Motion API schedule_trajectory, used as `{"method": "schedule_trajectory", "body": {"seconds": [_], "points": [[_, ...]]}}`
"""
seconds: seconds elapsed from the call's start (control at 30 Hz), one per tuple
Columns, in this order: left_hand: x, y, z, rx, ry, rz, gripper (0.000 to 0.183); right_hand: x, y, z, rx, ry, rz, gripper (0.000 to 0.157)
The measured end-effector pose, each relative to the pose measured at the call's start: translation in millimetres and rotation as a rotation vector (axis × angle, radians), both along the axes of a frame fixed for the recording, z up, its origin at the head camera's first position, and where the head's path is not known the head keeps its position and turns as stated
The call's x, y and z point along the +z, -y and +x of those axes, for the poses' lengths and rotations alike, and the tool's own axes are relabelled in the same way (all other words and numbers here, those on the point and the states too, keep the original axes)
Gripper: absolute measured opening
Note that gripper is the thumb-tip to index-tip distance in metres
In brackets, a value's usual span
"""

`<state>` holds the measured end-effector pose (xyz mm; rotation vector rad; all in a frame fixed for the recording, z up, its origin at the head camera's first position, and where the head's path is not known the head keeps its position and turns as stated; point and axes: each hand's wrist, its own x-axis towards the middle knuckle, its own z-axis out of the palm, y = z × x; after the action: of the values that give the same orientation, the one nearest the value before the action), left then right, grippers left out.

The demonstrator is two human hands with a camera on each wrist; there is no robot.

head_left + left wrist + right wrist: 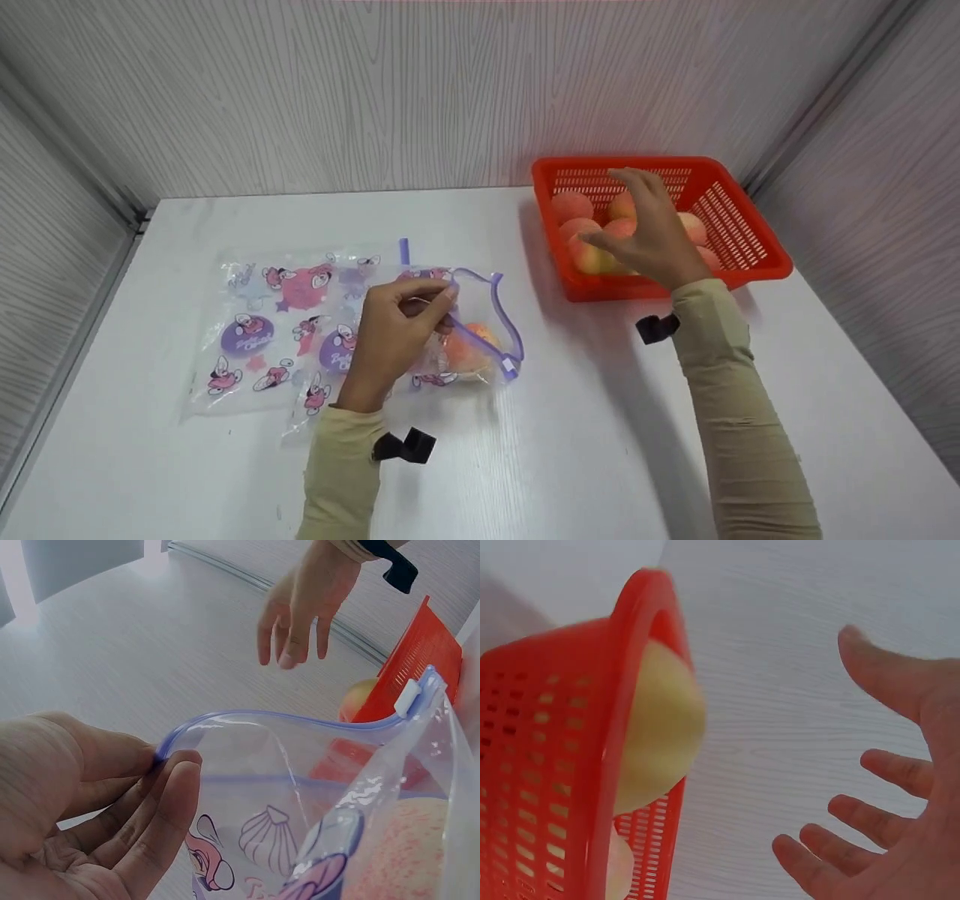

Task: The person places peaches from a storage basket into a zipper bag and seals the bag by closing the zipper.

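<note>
Bag of clear plastic with a purple zip rim and cartoon prints: partly under the left hand, well apart from the right hand, mouth gaping rightward.
Left grip: thumb and fingers pinching that purple rim, so yeah, it's got the bag.
Bagged fruit: one round yellow-and-red fruit, near the mouth, just right of the left hand.
Right fingers: spread pretty wide, nothing in them, hovering over a red plastic slotted basket; the right wrist view shows a gap to the fruit there.
Basket load: several round red-and-yellow fruits, some blocked by the hand.
Other bag: clear plastic, similar prints, flat on the white table, farther left, overlapped by the first.
</note>
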<state>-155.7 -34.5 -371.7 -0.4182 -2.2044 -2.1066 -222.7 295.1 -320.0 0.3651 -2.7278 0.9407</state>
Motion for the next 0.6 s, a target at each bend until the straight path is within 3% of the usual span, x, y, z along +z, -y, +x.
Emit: {"method": "schedule_trajectory", "body": {"seconds": [0.13,0.33,0.43,0.6], "points": [[1.4,-0.3,0.2,0.0,-0.003,-0.006,0.014,-5.2,-5.0,-10.1,0.054,0.193,0.088,0.092],[0.8,-0.4,1.5,-0.003,0.005,-0.004,0.014,-14.3,-12.6,-12.6,0.027,0.436,0.152,0.088],[0.0,0.0,2.5,-0.01,0.002,0.003,0.013,-21.1,-14.8,-11.5,0.046,0.458,0.177,0.079],[1.1,0.6,1.8,-0.012,-0.017,-0.003,0.014,-27.2,-16.1,-13.2,0.107,0.381,0.156,0.066]]}}
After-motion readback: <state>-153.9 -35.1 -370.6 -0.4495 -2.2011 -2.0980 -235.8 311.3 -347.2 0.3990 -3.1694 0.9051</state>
